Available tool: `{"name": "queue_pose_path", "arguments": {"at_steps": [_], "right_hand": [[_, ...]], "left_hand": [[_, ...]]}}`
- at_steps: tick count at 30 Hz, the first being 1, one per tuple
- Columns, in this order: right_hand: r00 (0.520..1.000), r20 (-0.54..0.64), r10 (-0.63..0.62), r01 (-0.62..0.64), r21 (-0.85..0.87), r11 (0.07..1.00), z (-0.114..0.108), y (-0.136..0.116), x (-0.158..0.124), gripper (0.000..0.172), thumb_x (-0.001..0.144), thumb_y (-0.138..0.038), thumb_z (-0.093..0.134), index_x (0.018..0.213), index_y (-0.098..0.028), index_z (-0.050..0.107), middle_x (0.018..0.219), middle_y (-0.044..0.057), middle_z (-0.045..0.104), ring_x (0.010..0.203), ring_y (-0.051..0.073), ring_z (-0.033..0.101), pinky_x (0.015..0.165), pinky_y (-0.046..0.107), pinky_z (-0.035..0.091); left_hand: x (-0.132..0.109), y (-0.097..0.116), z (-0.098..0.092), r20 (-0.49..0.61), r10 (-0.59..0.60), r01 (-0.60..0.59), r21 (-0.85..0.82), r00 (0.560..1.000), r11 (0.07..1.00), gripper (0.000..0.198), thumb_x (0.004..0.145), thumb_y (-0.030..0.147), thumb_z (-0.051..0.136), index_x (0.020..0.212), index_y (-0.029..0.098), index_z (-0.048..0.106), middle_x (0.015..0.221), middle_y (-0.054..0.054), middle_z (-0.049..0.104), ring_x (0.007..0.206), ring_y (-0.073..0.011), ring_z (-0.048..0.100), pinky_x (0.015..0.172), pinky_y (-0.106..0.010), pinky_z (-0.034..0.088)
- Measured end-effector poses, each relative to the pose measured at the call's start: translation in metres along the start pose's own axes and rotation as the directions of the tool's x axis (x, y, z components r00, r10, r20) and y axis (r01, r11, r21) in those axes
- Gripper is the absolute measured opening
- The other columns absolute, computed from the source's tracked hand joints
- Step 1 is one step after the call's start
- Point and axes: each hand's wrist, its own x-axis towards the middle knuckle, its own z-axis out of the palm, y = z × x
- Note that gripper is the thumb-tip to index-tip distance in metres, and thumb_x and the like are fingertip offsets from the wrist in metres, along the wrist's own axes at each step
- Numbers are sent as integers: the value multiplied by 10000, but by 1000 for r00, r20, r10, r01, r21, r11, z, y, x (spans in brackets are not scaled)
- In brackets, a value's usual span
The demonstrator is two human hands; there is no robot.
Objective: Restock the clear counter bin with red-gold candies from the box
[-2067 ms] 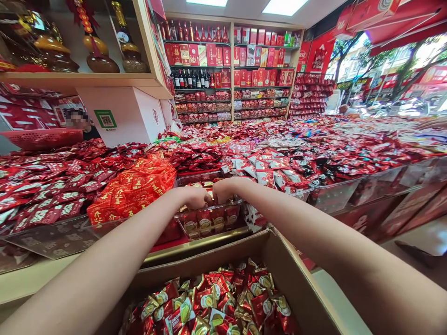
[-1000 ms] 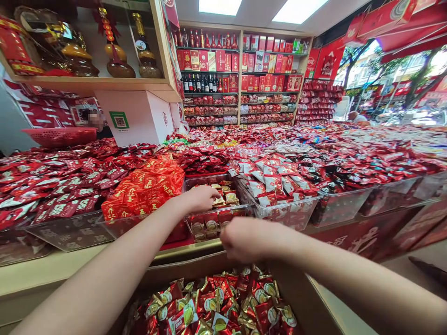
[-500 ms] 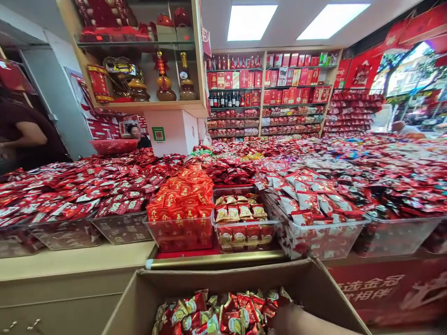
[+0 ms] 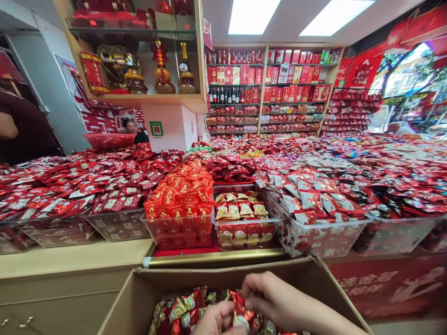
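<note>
Wooden shelving backs hands pinching a glossy packet.

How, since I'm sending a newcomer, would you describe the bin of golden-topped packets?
Find the cardboard box. Past its far edge, the clear bin sits between orange bags and white-red packets. Neighbours are heaped; its packets lie in neat rows.

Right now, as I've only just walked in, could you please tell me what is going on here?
A person has their left hand and right hand close together over an open cardboard box, with a red packet held between them. More wrapped packets lie loose in the box. Just beyond it, a clear bin holds packets in neat rows, standing between a heap of orange-red packets and one of red-and-white packets.
</note>
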Motion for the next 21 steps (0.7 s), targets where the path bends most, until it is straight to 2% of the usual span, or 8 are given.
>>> {"name": "queue_pose_path", "arguments": {"at_steps": [2,4,6,11,14,17,19,21], "right_hand": [[996,-90,25,-11,154,988,1,-1,4,148,730,-264,448,739,-152,545,635,-11,530,570,79,423,520,181,335],[993,-90,78,-43,343,938,2,2,8,221,732,-351,471,751,-138,527,600,-21,481,532,69,391,498,184,326],[991,-65,113,-68,487,871,2,5,9,290,701,-418,510,742,-130,513,568,-33,445,496,59,362,467,182,306],[986,-103,132,-49,576,816,3,6,8,340,650,-460,557,688,-129,494,566,-34,438,483,52,345,458,185,300],[987,-129,96,-9,548,837,7,5,7,297,669,-419,554,709,-128,513,593,-28,455,515,57,362,486,185,317],[992,-116,39,12,412,911,8,4,2,228,701,-357,531,726,-131,548,582,-27,465,520,61,368,484,181,312],[991,-137,6,30,258,966,1,-1,-6,196,722,-328,502,721,-142,564,568,-24,483,510,68,382,474,183,313],[967,-248,-62,82,71,994,-18,-10,-16,185,747,-304,466,728,-157,575,610,-6,537,548,85,437,509,192,344]], "left_hand": [[-4,15,11,-117,-47,43,-37,992,998,385,584,377,675,906,176,612,685,-23,674,535,-119,601,425,-170,388],[-6,30,17,-180,-28,21,-44,983,999,359,621,340,660,930,168,596,728,-31,673,557,-112,596,432,-160,392],[-7,39,19,-181,-32,19,-74,983,997,321,660,297,637,954,179,583,781,-31,668,595,-108,599,462,-157,404],[-8,40,18,-120,-52,32,-161,991,986,298,701,249,607,989,190,560,871,-49,652,663,-119,612,515,-173,423],[-8,34,15,-104,-26,11,-139,994,990,292,715,234,592,1002,199,545,905,-50,645,704,-130,610,533,-190,427],[-10,27,11,-97,-40,35,-51,994,998,354,702,290,599,1037,213,511,889,-42,651,720,-139,602,554,-208,434],[-13,30,9,-89,-51,58,79,995,995,373,707,351,574,1051,230,498,912,-37,644,762,-151,590,625,-244,457],[-15,46,8,-108,30,7,329,994,944,313,737,363,527,1028,247,518,942,-29,632,817,-162,574,728,-283,456]]}}
